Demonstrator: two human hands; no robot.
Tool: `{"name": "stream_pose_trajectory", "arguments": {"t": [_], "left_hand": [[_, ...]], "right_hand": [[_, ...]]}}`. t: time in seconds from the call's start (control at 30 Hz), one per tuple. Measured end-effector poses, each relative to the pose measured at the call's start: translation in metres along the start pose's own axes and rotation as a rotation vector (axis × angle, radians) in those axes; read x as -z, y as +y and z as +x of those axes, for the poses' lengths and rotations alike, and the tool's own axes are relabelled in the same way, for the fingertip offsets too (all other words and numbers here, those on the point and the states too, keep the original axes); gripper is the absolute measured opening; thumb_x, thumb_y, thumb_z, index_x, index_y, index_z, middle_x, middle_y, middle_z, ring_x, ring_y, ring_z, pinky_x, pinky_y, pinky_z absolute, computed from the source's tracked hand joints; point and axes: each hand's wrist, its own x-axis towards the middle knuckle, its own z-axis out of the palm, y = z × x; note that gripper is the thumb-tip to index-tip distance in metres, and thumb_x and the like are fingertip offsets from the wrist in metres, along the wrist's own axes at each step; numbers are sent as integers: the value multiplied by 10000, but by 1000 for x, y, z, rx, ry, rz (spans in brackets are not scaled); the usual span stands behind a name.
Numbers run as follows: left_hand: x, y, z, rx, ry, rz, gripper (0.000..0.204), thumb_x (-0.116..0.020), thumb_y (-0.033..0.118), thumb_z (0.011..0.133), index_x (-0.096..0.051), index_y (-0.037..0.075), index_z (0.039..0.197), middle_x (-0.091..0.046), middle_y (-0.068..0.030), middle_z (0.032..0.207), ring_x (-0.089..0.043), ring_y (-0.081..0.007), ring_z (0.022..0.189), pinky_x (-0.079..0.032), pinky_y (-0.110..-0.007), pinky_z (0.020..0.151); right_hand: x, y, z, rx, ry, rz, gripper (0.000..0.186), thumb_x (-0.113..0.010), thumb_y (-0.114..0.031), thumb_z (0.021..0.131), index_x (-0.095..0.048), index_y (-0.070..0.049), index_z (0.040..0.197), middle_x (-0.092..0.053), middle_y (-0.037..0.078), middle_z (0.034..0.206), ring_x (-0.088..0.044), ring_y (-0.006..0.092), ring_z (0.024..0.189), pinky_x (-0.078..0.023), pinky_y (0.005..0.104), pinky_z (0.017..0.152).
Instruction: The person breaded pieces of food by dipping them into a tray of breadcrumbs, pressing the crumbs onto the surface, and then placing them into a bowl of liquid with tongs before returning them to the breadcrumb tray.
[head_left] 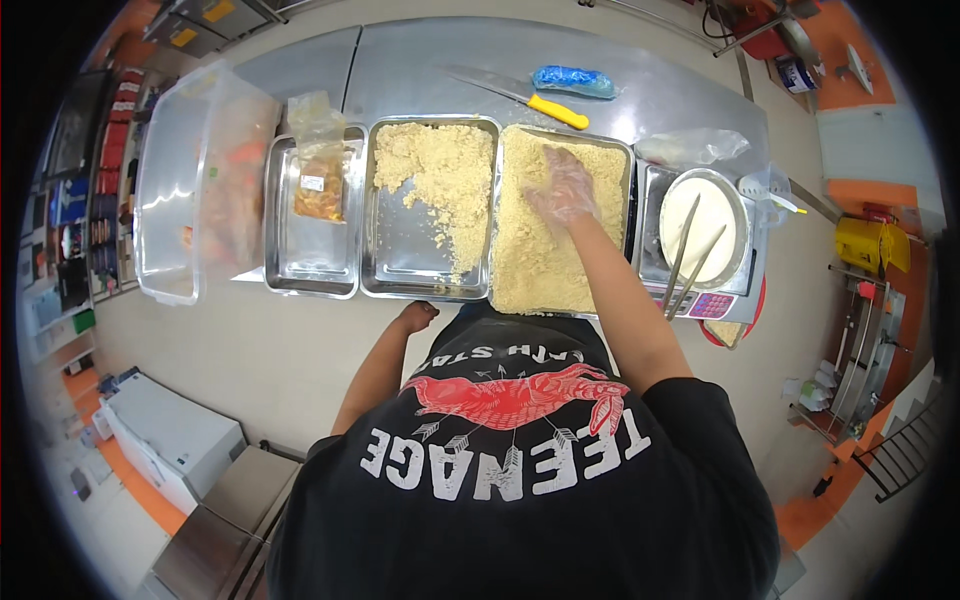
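My right hand, in a clear plastic glove, lies spread on a bed of pale yellow crumbs that fills a metal tray. Whether anything lies beneath the palm is hidden. My left hand is bare and hangs by the table's near edge, its fingers curled in and nothing visible in them. Just beyond it is a second metal tray, with breaded, crumb-coated pieces heaped at its far and right sides. To the right, a round metal bowl holds white batter, with metal tongs resting across it.
A yellow-handled knife and a blue wrapped roll lie at the back. On the left stand a tray with a labelled bag and a big clear bin. The bowl sits by a scale; a plastic bag lies behind.
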Motion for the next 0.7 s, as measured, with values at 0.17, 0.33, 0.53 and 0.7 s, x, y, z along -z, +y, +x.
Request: {"name": "stream_pose_trajectory", "arguments": {"t": [0.17, 0.33, 0.53, 0.7], "left_hand": [[5, -16, -12, 17, 20, -59, 354, -580, 331, 779, -643, -9, 851, -648, -120, 760, -618, -209, 646, -488, -333, 649], [13, -36, -15, 23, -7, -47, 355, -579, 320, 787, -637, -23, 862, -646, -128, 759, -614, -213, 623, -492, -337, 633], [4, -45, -5, 20, -11, -101, 277, -547, 227, 818, -633, -6, 941, -646, -129, 796, -621, -222, 655, -499, -347, 648], [-19, -81, 31, -211, -113, 185, 350, -566, 146, 708, -609, 72, 1048, -634, -158, 947, -591, -325, 911, -473, -415, 800]], "right_hand": [[14, -11, 21, 50, -220, -56, 498, -559, -295, 753, -507, -65, 1192, -497, 174, 1215, -471, 287, 1141, -386, 375, 954], [-19, 16, 34, 44, -171, 39, 432, -552, -285, 746, -568, -65, 1117, -583, 162, 1079, -549, 293, 1036, -441, 356, 895], [32, 29, 28, -195, -306, 133, 581, -564, -359, 755, -488, -36, 1232, -487, 183, 1260, -479, 294, 1150, -372, 355, 970], [40, 51, -2, -339, -268, 188, 584, -581, -368, 745, -512, -5, 1198, -522, 190, 1220, -500, 274, 1135, -375, 339, 952]]}}
